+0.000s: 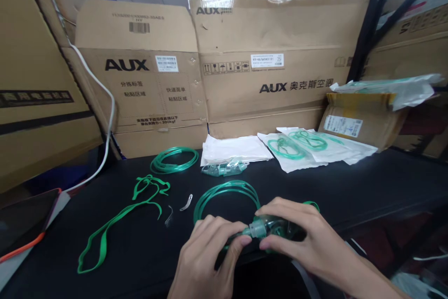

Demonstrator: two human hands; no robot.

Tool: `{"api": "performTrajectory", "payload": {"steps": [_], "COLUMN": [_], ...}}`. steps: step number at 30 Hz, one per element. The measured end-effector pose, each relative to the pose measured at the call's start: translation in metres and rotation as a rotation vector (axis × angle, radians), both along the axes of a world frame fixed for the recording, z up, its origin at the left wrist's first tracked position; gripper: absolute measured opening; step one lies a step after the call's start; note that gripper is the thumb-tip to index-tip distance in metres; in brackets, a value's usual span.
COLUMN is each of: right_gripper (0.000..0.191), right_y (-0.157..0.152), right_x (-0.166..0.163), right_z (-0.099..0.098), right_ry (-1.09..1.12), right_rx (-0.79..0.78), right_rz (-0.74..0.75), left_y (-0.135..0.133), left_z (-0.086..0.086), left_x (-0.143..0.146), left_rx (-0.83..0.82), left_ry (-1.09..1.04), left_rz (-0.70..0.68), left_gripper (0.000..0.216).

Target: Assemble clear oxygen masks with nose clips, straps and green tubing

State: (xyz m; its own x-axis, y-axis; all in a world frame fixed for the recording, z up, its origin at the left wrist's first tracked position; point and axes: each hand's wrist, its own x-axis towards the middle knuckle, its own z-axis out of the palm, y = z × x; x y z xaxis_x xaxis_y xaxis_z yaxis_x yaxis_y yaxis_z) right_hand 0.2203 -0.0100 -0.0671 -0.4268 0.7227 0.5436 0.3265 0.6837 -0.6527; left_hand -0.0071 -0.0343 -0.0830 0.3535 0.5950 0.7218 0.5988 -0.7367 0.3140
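Note:
My left hand [208,250] and my right hand [301,236] meet at the near edge of a black table [367,182]. Between them is a clear green oxygen mask [271,228] with a small tube connector at its tip. My right hand wraps over the mask body. My left hand pinches the connector and the end of a coiled green tube [226,191] that lies just behind my hands.
A second green tube coil [174,159], a loose green elastic strap [115,224] and two small metal clips [186,202] lie to the left. Another clear mask [224,167], flat white pouches [234,149] and packed sets [297,147] lie behind. Cardboard boxes [224,66] wall the back. A phone [24,222] is at the left edge.

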Motion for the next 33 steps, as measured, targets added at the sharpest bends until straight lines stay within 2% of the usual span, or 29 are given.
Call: {"api": "performTrajectory", "payload": {"steps": [8, 11, 20, 33], "right_gripper": [0.036, 0.037, 0.037, 0.032], "right_y": [0.004, 0.008, 0.015, 0.013], "right_x": [0.008, 0.006, -0.001, -0.005], "right_z": [0.002, -0.001, -0.016, -0.013], "right_ry": [-0.096, -0.111, -0.032, 0.043], "right_rx": [0.401, 0.491, 0.505, 0.527], "right_rz": [0.038, 0.042, 0.076, 0.09], "left_y": [0.001, 0.003, 0.002, 0.002], "left_z": [0.002, 0.001, 0.002, -0.002], "left_x": [0.001, -0.002, -0.003, -0.002], "left_rx": [-0.058, -0.106, -0.191, -0.168], "left_ry": [-0.035, 0.004, 0.062, 0.115], "left_rz": [-0.031, -0.015, 0.062, 0.055], "left_gripper": [0.021, 0.02, 0.014, 0.015]}}
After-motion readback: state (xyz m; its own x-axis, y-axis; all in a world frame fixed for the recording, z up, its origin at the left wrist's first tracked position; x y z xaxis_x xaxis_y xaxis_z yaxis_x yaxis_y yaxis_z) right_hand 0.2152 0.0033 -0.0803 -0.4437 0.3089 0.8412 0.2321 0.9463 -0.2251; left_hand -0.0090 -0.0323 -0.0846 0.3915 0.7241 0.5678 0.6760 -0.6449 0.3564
